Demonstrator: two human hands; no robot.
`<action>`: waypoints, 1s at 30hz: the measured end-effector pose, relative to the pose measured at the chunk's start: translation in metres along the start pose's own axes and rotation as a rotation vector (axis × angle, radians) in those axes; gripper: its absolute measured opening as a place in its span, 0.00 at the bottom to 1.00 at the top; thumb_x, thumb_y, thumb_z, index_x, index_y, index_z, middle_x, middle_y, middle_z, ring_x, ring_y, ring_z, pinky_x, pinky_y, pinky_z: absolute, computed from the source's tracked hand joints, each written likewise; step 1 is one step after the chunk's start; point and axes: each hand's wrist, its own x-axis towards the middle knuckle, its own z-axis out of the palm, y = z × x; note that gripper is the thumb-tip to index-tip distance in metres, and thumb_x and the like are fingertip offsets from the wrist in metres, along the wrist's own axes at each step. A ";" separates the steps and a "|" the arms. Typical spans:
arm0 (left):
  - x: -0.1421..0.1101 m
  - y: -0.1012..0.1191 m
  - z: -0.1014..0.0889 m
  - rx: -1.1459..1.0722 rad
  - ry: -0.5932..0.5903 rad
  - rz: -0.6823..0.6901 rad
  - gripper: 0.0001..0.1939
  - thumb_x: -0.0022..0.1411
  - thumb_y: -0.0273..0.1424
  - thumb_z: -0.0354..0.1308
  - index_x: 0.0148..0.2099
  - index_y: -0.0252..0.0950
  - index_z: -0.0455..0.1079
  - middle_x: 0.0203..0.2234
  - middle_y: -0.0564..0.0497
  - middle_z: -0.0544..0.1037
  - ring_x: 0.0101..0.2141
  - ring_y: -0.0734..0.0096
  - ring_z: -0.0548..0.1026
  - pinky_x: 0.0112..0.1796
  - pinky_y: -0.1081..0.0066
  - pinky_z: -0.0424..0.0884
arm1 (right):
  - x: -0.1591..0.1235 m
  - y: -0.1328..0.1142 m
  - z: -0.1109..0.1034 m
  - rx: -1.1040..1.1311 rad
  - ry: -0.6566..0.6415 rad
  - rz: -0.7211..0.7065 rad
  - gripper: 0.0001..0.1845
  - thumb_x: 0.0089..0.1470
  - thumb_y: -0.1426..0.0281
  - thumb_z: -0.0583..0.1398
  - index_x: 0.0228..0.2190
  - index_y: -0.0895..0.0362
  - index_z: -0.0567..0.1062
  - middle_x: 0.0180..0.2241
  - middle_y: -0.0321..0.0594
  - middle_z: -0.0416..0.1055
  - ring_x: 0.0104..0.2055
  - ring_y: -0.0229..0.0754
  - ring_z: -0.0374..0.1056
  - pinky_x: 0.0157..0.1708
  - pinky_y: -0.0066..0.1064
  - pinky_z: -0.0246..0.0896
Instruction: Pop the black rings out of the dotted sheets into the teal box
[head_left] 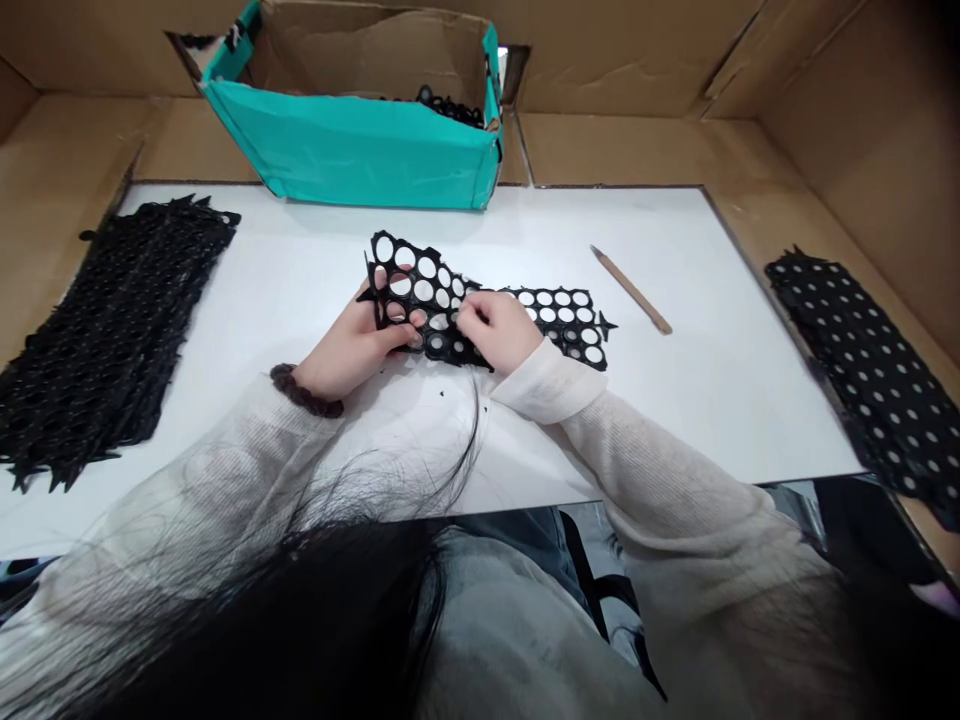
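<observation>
A black sheet with rows of round holes (559,308) is held over the middle of the white table, its left end lifted and bent upward, its right end lying lower. My left hand (360,345) grips the left end, thumb in front and fingers behind, partly seen through the holes. At the sheet's middle, my right hand (495,325) is closed with its fingertips pinched against the holes. Whether a small piece sits between those fingertips is hidden. Some of the lower holes look filled with dark discs. Tiny black bits lie on the table below the sheet.
Behind stands a teal-fronted cardboard box (360,145) with black pieces inside. A stack of black perforated sheets (112,320) lies at left; more sheets with dotted holes (870,370) rest at right. A brown pen-like tool (634,290) lies right of centre. Cardboard walls (615,60) surround the table.
</observation>
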 end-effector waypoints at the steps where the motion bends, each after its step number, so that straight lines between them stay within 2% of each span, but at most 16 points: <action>1: 0.000 0.000 -0.001 -0.004 -0.002 -0.011 0.28 0.50 0.23 0.61 0.54 0.40 0.61 0.28 0.54 0.71 0.28 0.74 0.71 0.26 0.75 0.69 | 0.001 0.002 0.001 0.087 0.033 0.037 0.14 0.51 0.71 0.51 0.16 0.56 0.57 0.18 0.31 0.55 0.23 0.32 0.51 0.25 0.26 0.45; 5: 0.001 -0.002 -0.009 0.030 -0.068 -0.057 0.21 0.52 0.27 0.62 0.49 0.36 0.65 0.32 0.49 0.73 0.32 0.69 0.73 0.29 0.71 0.72 | 0.007 0.007 0.000 0.458 0.115 0.212 0.13 0.51 0.71 0.50 0.17 0.55 0.57 0.15 0.29 0.51 0.17 0.30 0.46 0.19 0.25 0.42; 8: 0.002 -0.001 -0.017 0.063 -0.111 -0.103 0.18 0.53 0.27 0.62 0.48 0.35 0.68 0.33 0.48 0.74 0.33 0.68 0.74 0.33 0.67 0.74 | 0.010 0.006 -0.005 0.627 0.167 0.343 0.13 0.53 0.73 0.46 0.18 0.54 0.55 0.14 0.27 0.48 0.14 0.29 0.39 0.16 0.25 0.37; 10: 0.002 0.000 -0.023 0.094 -0.147 -0.135 0.16 0.53 0.28 0.63 0.45 0.34 0.69 0.32 0.48 0.75 0.33 0.68 0.74 0.35 0.66 0.74 | 0.009 0.005 -0.006 0.595 0.139 0.292 0.13 0.53 0.73 0.47 0.18 0.54 0.56 0.15 0.27 0.49 0.14 0.29 0.41 0.17 0.26 0.39; 14: 0.004 0.002 -0.032 0.185 -0.291 -0.167 0.07 0.53 0.31 0.63 0.32 0.32 0.71 0.26 0.49 0.75 0.27 0.72 0.73 0.30 0.71 0.72 | 0.001 0.005 -0.003 0.255 -0.040 -0.073 0.14 0.53 0.69 0.52 0.17 0.57 0.62 0.16 0.30 0.55 0.20 0.31 0.50 0.23 0.27 0.47; 17: 0.004 0.005 -0.035 0.137 -0.387 -0.243 0.06 0.53 0.29 0.63 0.31 0.31 0.71 0.21 0.51 0.74 0.23 0.75 0.71 0.27 0.74 0.70 | -0.003 0.003 -0.002 0.075 -0.106 -0.222 0.18 0.54 0.67 0.52 0.15 0.57 0.60 0.16 0.31 0.53 0.22 0.31 0.49 0.26 0.28 0.46; 22: 0.001 0.008 -0.035 0.100 -0.415 -0.319 0.09 0.53 0.28 0.63 0.37 0.30 0.72 0.25 0.48 0.77 0.24 0.71 0.74 0.25 0.73 0.71 | -0.004 0.002 -0.002 0.121 -0.164 -0.194 0.10 0.54 0.69 0.53 0.24 0.58 0.67 0.19 0.32 0.62 0.24 0.32 0.55 0.29 0.28 0.51; 27: -0.001 0.006 -0.034 0.109 -0.391 -0.338 0.09 0.57 0.33 0.58 0.34 0.30 0.69 0.25 0.46 0.76 0.22 0.69 0.75 0.23 0.71 0.71 | -0.001 0.005 0.000 0.249 -0.124 -0.115 0.09 0.55 0.72 0.50 0.23 0.57 0.62 0.18 0.30 0.57 0.23 0.32 0.53 0.28 0.28 0.49; 30: -0.001 0.004 -0.029 0.114 -0.354 -0.288 0.11 0.59 0.35 0.55 0.32 0.31 0.67 0.23 0.46 0.75 0.20 0.69 0.73 0.18 0.74 0.66 | -0.002 0.003 0.001 0.321 -0.109 -0.112 0.12 0.56 0.72 0.48 0.22 0.56 0.60 0.20 0.31 0.55 0.25 0.32 0.53 0.29 0.28 0.49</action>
